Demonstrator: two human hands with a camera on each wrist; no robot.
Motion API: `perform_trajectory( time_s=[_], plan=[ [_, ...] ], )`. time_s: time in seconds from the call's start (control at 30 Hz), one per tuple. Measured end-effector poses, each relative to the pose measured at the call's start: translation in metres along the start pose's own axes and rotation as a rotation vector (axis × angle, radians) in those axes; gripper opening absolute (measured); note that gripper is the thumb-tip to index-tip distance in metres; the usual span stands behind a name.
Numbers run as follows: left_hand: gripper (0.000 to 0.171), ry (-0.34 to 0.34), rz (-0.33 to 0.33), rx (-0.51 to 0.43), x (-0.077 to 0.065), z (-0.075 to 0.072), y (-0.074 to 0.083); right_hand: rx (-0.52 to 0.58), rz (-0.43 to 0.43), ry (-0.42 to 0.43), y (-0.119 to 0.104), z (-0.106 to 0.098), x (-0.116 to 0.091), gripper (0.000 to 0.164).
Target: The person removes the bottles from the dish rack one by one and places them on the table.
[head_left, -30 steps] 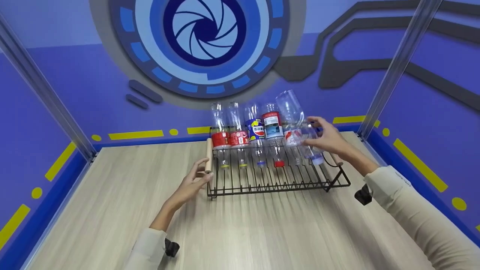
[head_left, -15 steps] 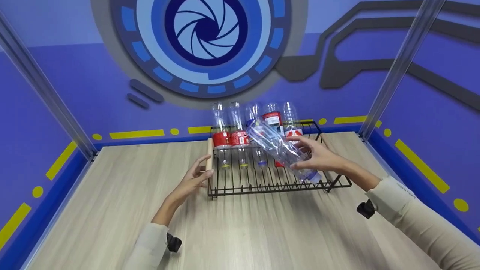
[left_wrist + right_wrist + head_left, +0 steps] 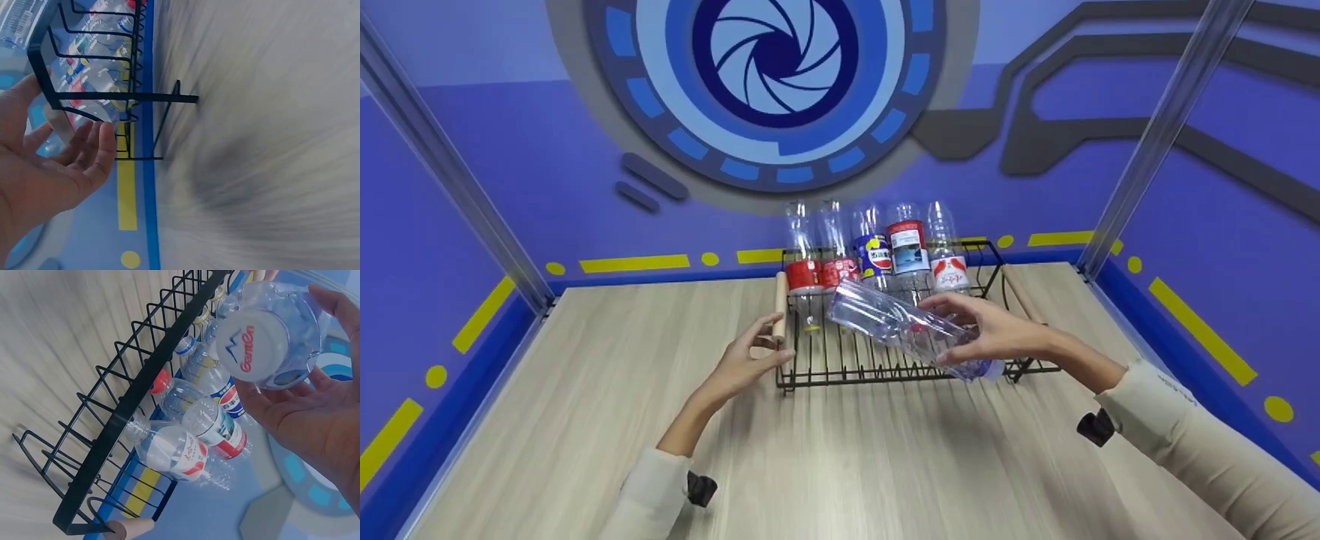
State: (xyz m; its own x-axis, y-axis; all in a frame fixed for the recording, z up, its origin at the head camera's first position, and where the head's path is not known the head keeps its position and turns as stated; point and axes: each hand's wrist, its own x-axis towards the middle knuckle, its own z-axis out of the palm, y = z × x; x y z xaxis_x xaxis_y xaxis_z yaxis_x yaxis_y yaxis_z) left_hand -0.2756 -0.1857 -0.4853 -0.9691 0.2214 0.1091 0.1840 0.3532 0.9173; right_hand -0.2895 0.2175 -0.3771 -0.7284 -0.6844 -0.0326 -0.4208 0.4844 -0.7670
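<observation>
My right hand [image 3: 997, 330] grips a clear, unlabelled plastic bottle [image 3: 885, 319] near its cap end. The bottle is tilted above the wire rack, base to the left, white cap to the lower right. In the right wrist view the cap [image 3: 253, 346] faces the camera, with red lettering. On the left, my left hand [image 3: 742, 364] holds the black wire rack [image 3: 885, 373] by its wooden handle [image 3: 780, 304]; the left wrist view has its fingers [image 3: 104, 152] loosely curled there. Several empty bottles, including a Pepsi-labelled bottle [image 3: 875, 255], lean neck-down in the rack's slots.
A second wooden handle [image 3: 1024, 294] is at the rack's right end. Beside it, the rightmost slots hold no bottle. The pale wood table [image 3: 840, 465] extends in front, and a blue patterned wall [image 3: 720, 210] stands close behind the bottles.
My right hand has lifted the clear bottle from the rack's right end, moved it left and towards me, and tilted it flatter. My left hand has stayed at the handle.
</observation>
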Motion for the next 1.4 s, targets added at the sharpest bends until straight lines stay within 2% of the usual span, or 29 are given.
perform_trajectory(
  time_s=[0.13, 0.27, 0.37, 0.43, 0.6, 0.8, 0.97, 1.1, 1.3, 1.4],
  plan=[
    [0.058, 0.112, 0.068, 0.116, -0.005, 0.0, 0.013, -0.035, -0.022, -0.023, -0.005, 0.002, -0.002, 0.075],
    [0.039, 0.234, 0.134, 0.192, -0.01, 0.001, 0.026, -0.047, -0.042, -0.05, -0.009, 0.006, -0.002, 0.074],
    [0.03, 0.26, 0.176, 0.21, -0.017, 0.005, 0.035, -0.045, -0.053, -0.075, -0.012, 0.013, 0.0, 0.074],
    [0.029, 0.222, 0.195, 0.203, -0.022, 0.007, 0.04, -0.05, -0.047, -0.094, -0.014, 0.017, 0.001, 0.073],
    [0.037, 0.044, 0.214, 0.128, -0.03, 0.012, 0.054, -0.064, -0.05, -0.128, -0.02, 0.026, 0.002, 0.075],
    [0.043, -0.027, 0.204, 0.045, -0.032, 0.012, 0.063, -0.084, -0.07, -0.114, -0.024, 0.026, 0.0, 0.075],
    [0.061, -0.118, 0.216, 0.063, -0.032, 0.014, 0.065, -0.117, -0.076, -0.122, -0.025, 0.027, 0.0, 0.073],
    [0.063, -0.15, 0.256, 0.103, -0.032, 0.017, 0.065, -0.108, -0.098, -0.133, -0.026, 0.03, 0.002, 0.074],
    [0.06, -0.162, 0.336, 0.196, -0.033, 0.02, 0.07, -0.124, -0.094, -0.12, -0.031, 0.033, 0.003, 0.071],
    [0.064, -0.16, 0.338, 0.234, -0.035, 0.023, 0.071, -0.144, -0.079, -0.113, -0.032, 0.033, 0.002, 0.07]
  ],
)
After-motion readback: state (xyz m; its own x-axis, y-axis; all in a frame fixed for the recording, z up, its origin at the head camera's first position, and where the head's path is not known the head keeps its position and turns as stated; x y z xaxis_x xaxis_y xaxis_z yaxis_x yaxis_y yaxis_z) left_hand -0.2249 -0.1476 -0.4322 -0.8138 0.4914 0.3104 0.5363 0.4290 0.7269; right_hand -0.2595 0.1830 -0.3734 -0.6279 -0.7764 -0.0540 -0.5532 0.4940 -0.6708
